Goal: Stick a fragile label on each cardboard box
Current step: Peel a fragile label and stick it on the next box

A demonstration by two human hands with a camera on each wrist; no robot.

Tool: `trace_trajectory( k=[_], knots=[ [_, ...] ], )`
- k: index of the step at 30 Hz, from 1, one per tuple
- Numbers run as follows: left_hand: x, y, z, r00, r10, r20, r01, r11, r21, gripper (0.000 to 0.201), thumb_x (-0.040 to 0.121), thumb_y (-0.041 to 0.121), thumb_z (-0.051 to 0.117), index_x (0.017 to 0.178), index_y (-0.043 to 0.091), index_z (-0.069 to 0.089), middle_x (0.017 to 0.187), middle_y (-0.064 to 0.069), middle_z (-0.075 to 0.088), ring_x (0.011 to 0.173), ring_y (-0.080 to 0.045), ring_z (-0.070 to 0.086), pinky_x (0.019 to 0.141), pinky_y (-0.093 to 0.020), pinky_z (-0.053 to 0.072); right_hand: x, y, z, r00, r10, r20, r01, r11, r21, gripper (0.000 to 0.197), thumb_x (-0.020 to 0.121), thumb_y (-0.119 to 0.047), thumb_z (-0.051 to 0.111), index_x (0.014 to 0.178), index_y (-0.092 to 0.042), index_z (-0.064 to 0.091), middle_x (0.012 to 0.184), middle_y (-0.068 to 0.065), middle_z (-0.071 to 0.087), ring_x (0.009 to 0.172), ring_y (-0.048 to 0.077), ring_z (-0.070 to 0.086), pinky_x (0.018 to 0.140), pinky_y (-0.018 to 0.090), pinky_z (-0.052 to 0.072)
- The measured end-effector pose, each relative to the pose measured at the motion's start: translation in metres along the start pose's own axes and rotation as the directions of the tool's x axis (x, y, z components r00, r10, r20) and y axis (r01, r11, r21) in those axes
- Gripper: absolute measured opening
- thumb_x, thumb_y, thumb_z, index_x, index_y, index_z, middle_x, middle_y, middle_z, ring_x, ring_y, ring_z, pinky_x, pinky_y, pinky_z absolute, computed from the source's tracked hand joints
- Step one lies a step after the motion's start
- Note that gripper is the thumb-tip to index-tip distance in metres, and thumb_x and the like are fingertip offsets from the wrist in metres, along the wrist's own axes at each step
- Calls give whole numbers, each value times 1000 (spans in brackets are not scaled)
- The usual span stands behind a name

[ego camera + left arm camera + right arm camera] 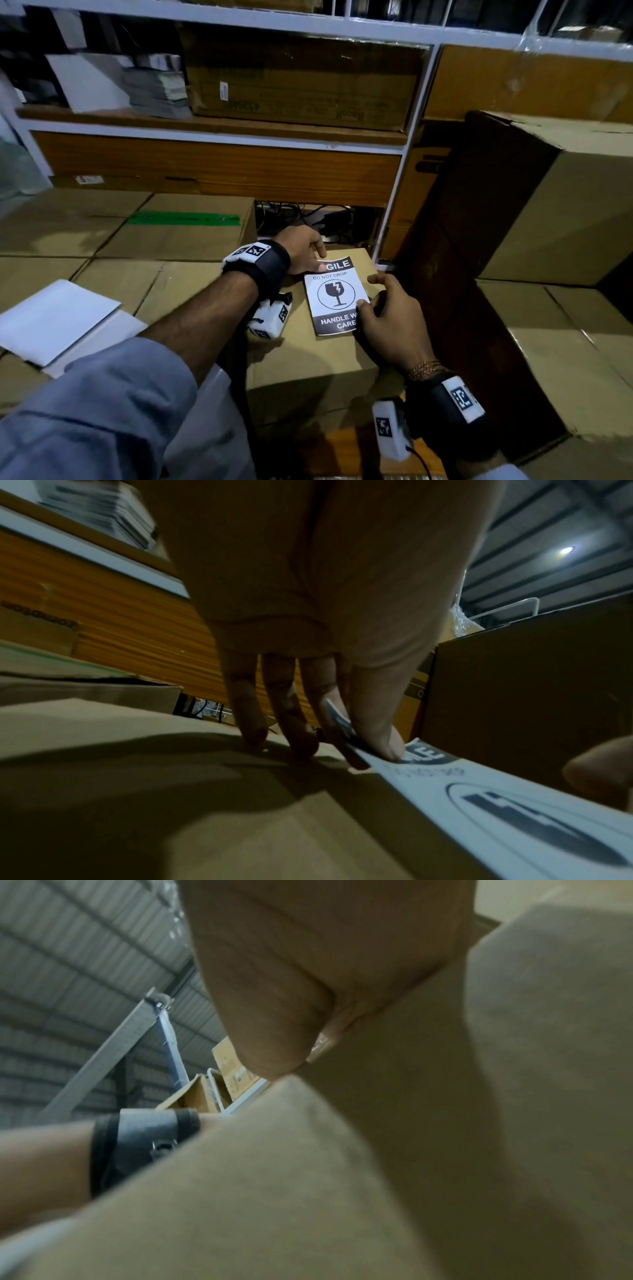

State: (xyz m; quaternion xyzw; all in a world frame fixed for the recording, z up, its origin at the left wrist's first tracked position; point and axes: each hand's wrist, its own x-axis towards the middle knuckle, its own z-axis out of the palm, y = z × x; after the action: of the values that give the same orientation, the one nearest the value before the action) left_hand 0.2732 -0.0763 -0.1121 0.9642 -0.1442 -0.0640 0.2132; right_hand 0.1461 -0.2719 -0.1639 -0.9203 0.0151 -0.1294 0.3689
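A black-and-white fragile label [337, 294] lies over the top of a small cardboard box [308, 363] in front of me. My left hand [317, 255] pinches its upper left corner. In the left wrist view the thumb [380, 739] sits on top of the label [479, 791] and a finger lies under it, so that corner is lifted off the box. My right hand [368, 291] holds the label's right edge, thumb on its face near the lower right. The right wrist view shows only a blurred palm [291, 1001] and cardboard.
White backing sheets [58, 318] lie on flat cardboard boxes at the left. A box with green tape [185, 222] sits behind them. A tall box [548, 205] stands close on the right. Wooden shelving [219, 137] with cartons rises behind.
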Motion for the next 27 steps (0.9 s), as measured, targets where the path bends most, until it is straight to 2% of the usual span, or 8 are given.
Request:
trace_trajectory(
  k=[8, 11, 13, 15, 19, 21, 24, 27],
  knots=[
    [7, 9, 5, 1000, -9, 25, 10, 1000, -17, 24, 86, 31, 82, 106, 23, 70, 83, 12, 61, 75, -5, 54, 62, -27, 41, -3, 9, 7, 996, -21, -91, 17, 999, -40, 37, 93, -28, 65, 129, -27, 55, 72, -9, 64, 69, 6, 61, 60, 34, 50],
    [6, 13, 4, 999, 1, 36, -1, 1000, 5, 24, 87, 31, 82, 106, 23, 70, 84, 12, 60, 82, -10, 57, 67, -29, 43, -2, 14, 7, 993, -29, -112, 28, 1000, -11, 33, 94, -28, 66, 126, -28, 58, 73, -10, 64, 69, 5, 60, 58, 31, 46],
    [5, 13, 3, 1000, 4, 31, -5, 1000, 4, 26, 86, 32, 82, 107, 23, 70, 87, 12, 61, 90, -16, 62, 72, -29, 44, -2, 17, 8, 992, -37, -120, 41, 999, 28, 31, 95, -28, 66, 126, -28, 59, 75, -10, 64, 71, 6, 61, 60, 35, 51],
    [1, 13, 1, 1000, -2, -6, 2, 1000, 5, 31, 87, 36, 81, 113, 23, 68, 95, 8, 65, 95, -18, 62, 76, -30, 47, -3, 18, 6, 990, -44, -133, 54, 996, 69, 29, 97, -26, 66, 126, -26, 61, 77, -10, 65, 72, 6, 62, 61, 35, 52],
    [-10, 13, -4, 995, -51, -89, 53, 998, 20, 52, 91, 47, 74, 133, 20, 60, 129, -2, 65, 114, -23, 61, 90, -34, 51, 3, 25, 1, 991, 1, -132, 23, 983, 180, 21, 96, -20, 67, 118, -23, 67, 77, -9, 67, 73, 4, 63, 61, 24, 43],
    [-18, 13, -8, 994, -90, -68, 92, 995, 24, 56, 92, 51, 72, 136, 20, 58, 133, -4, 63, 117, -25, 59, 94, -37, 51, 8, 31, 2, 995, 43, -88, -19, 968, 251, 16, 95, -24, 68, 111, -26, 69, 78, -9, 70, 76, 5, 66, 67, 26, 48],
    [-30, 12, -14, 990, -139, 6, 138, 988, 72, 57, 92, 55, 69, 136, 20, 59, 133, -4, 64, 116, -25, 60, 89, -37, 51, 12, 35, 2, 996, 79, -42, -57, 921, 385, 16, 92, -32, 67, 106, -24, 70, 84, -2, 76, 80, 16, 73, 73, 37, 59],
    [-43, 16, -15, 983, -177, 38, 173, 980, 100, 56, 93, 56, 67, 136, 20, 61, 139, -5, 61, 122, -25, 58, 95, -37, 49, 14, 36, -5, 993, 119, 13, -109, 851, 515, 13, 100, -18, 65, 112, -13, 69, 91, 10, 77, 63, 6, 68, 56, 24, 52]
  ],
)
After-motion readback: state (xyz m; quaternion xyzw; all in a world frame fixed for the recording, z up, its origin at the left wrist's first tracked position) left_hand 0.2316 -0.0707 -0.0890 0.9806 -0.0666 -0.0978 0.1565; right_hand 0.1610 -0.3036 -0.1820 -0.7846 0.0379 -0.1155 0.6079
